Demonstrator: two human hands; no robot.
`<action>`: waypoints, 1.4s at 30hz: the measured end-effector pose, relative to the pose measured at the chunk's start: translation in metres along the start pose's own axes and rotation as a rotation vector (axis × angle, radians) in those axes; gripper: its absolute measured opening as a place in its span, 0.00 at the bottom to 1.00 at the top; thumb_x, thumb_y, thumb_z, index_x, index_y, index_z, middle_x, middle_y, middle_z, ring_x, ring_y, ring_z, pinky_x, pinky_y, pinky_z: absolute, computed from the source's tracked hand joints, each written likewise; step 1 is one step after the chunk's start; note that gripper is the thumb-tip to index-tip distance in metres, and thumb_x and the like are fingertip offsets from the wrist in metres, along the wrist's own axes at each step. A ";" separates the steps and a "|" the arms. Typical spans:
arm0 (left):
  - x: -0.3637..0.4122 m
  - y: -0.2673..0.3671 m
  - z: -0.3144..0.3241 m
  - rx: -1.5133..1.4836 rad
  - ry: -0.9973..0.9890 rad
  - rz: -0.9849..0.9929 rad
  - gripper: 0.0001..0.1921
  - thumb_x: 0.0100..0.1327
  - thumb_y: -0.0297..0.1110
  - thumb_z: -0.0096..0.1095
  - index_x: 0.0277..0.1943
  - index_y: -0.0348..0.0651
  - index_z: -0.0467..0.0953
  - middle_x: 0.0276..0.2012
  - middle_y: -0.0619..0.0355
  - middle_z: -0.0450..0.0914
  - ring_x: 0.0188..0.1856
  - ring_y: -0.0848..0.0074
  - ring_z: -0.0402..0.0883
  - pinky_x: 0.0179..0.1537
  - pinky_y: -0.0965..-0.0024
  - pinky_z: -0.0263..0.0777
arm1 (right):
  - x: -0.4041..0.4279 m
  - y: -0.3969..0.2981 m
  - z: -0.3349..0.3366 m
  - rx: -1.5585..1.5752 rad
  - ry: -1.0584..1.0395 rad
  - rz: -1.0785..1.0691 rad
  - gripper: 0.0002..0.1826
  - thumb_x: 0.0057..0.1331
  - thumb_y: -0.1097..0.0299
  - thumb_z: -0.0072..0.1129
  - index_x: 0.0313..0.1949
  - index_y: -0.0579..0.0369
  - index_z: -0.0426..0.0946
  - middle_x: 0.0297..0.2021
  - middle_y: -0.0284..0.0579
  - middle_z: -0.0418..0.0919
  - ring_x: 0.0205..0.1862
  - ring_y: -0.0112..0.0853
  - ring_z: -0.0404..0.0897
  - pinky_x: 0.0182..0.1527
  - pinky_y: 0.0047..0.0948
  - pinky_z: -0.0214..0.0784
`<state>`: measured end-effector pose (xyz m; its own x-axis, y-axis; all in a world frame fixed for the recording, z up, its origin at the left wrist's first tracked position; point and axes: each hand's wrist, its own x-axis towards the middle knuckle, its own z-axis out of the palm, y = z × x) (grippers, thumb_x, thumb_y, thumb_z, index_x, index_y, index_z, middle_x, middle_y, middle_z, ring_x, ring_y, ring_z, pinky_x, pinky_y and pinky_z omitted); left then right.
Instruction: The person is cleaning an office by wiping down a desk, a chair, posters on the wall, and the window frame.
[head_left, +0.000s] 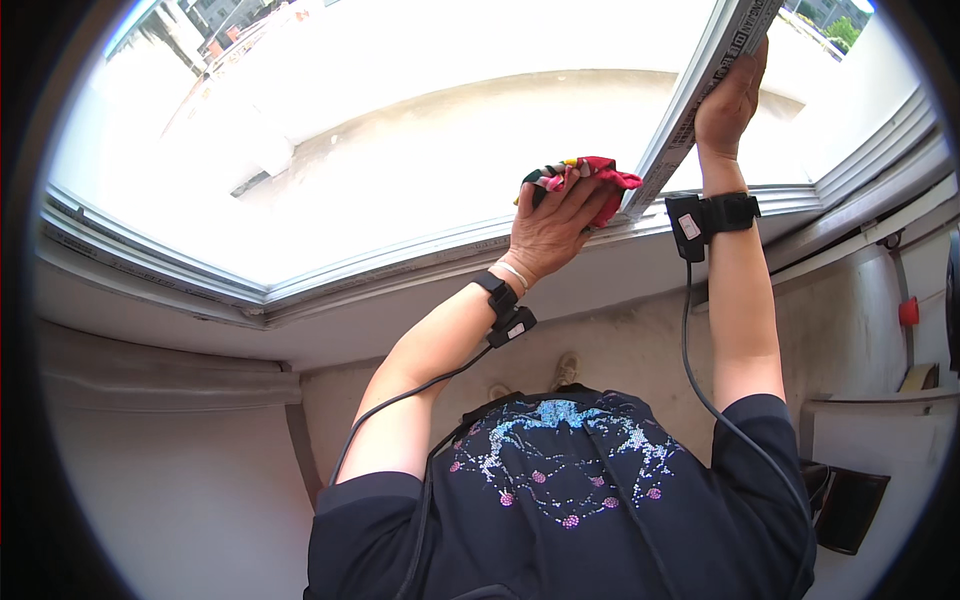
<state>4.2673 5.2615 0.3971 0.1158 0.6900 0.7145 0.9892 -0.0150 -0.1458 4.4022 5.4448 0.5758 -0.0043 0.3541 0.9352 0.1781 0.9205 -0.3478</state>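
Note:
My left hand (559, 217) presses a crumpled red, green and yellow patterned cloth (611, 178) against the lower part of a window pane (450, 150), close to the corner by the upright frame. The cloth shows past my fingertips. My right hand (731, 105) is higher up, against the far side of the upright window frame bar (682, 112), which bears printed writing; its thumb and palm lie along the bar's edge, and part of the fingers is hidden. Each wrist wears a black strap with a small box and a cable.
Window track rails (390, 262) run along the sill below the pane. A red object (908, 311) hangs at the right wall. A dark box-shaped object (853, 510) is at the lower right. Outside, a pale ledge (480, 94) shows through the glass.

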 end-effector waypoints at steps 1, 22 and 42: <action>0.008 0.008 0.005 0.036 -0.019 0.060 0.35 0.55 0.47 0.65 0.69 0.67 0.67 0.74 0.67 0.58 0.78 0.70 0.44 0.71 0.41 0.24 | 0.004 0.002 0.001 -0.039 0.031 -0.096 0.30 0.79 0.45 0.21 0.66 0.53 0.61 0.53 0.47 0.75 0.51 0.34 0.79 0.56 0.30 0.70; -0.125 -0.094 -0.074 0.204 -0.395 0.186 0.33 0.62 0.38 0.58 0.72 0.58 0.63 0.71 0.71 0.64 0.75 0.79 0.55 0.77 0.48 0.24 | -0.003 0.010 0.011 -0.147 0.051 -0.221 0.25 0.81 0.55 0.20 0.67 0.54 0.59 0.58 0.50 0.72 0.54 0.42 0.78 0.60 0.36 0.69; -0.077 -0.224 -0.165 0.209 0.836 -0.663 0.30 0.78 0.45 0.38 0.76 0.39 0.48 0.78 0.47 0.44 0.78 0.56 0.45 0.75 0.57 0.41 | -0.001 0.002 0.004 0.271 0.089 -0.025 0.26 0.79 0.63 0.34 0.73 0.53 0.54 0.65 0.54 0.70 0.65 0.48 0.71 0.65 0.42 0.66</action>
<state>4.0517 5.0923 0.4879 -0.3327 -0.1967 0.9223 0.8518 0.3570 0.3834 4.3983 5.4474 0.5733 0.0831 0.3257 0.9418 -0.0906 0.9437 -0.3183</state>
